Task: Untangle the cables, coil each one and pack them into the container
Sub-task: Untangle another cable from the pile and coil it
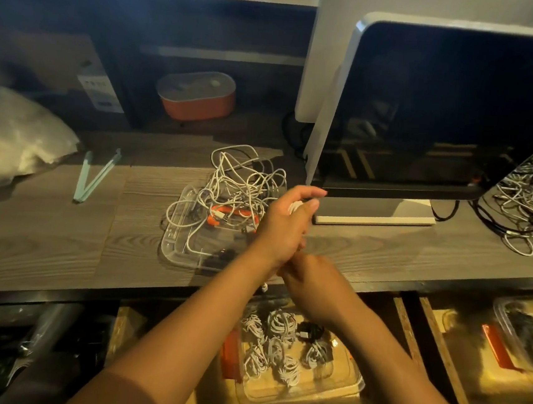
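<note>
My left hand (284, 226) is raised over the desk and holds a small white cable coil (294, 206) between thumb and fingers. Just below it, my right hand (311, 284) is curled against the left wrist, gripping the same cable's tail; a white plug end (264, 287) hangs under the hands. Behind the hands, a tangle of white cables (241, 180) with an orange cable (225, 214) lies on a clear plastic tray (173, 241). In the open drawer below, a clear container (353, 384) holds several coiled white cables (277, 349) and a black one (309, 331).
A monitor (446, 115) stands at the right on its base (377, 217). A second cable tangle (532, 201) lies at the far right. An orange box (198, 97) sits at the back, two teal sticks (95, 175) at the left, another clear container (525, 337) at lower right.
</note>
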Demonstrator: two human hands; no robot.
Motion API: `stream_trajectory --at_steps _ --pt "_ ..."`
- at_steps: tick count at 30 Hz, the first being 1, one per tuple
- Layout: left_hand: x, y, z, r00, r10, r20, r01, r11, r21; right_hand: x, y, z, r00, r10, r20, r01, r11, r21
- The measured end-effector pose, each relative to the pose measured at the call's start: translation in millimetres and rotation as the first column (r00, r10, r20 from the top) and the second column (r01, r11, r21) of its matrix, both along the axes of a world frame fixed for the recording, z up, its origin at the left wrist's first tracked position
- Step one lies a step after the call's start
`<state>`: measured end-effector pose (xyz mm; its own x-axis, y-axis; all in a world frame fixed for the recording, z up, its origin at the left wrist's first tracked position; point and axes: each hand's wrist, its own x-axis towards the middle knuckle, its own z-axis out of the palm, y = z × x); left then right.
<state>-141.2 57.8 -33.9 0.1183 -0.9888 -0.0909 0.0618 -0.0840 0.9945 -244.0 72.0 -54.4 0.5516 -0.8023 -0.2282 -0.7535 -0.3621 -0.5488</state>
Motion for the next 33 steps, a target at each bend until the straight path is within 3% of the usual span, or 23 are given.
stream_trajectory --at_steps 3,7,10,14,19,24,29,31,33 --pt "2 1 -5 0.974 0.071 0.214 -0.064 0.997 -0.041 -4 -4 13 0.996 0.085 -0.004 -0.085 0.985 -0.152" --pt "7 6 -14 0.974 0.027 0.224 -0.054 0.992 0.117 -12 -10 26 0.992 0.121 0.045 -0.101 0.945 -0.312" --pt "6 14 -10 0.978 -0.165 0.131 0.124 0.955 0.271 -18 -18 31 0.993 0.069 0.093 -0.041 0.961 -0.274" --pt "10 22 2 0.869 -0.451 0.203 0.339 0.843 0.418 -28 -26 30 0.993 0.102 0.057 -0.087 0.970 -0.227" --pt "14 24 12 0.860 -0.503 -0.088 0.494 0.775 0.395 -36 -28 28 0.960 0.059 0.275 -0.060 0.998 -0.005" --pt "23 17 6 0.825 -0.548 -0.140 0.549 0.717 0.430 -32 -26 24 0.927 0.019 0.374 -0.055 0.995 0.086" --pt "21 22 -7 0.854 -0.457 -0.249 0.520 0.779 0.350 -32 -22 19 0.927 0.059 0.371 -0.099 0.991 0.091" --pt "15 23 -13 0.900 -0.341 -0.271 0.413 0.865 0.285 -35 -23 15 0.905 -0.039 0.423 0.005 0.997 0.081" --pt "6 26 -15 0.967 -0.184 -0.175 0.223 0.946 0.235 -36 -23 12 0.859 -0.159 0.486 0.126 0.987 0.100"
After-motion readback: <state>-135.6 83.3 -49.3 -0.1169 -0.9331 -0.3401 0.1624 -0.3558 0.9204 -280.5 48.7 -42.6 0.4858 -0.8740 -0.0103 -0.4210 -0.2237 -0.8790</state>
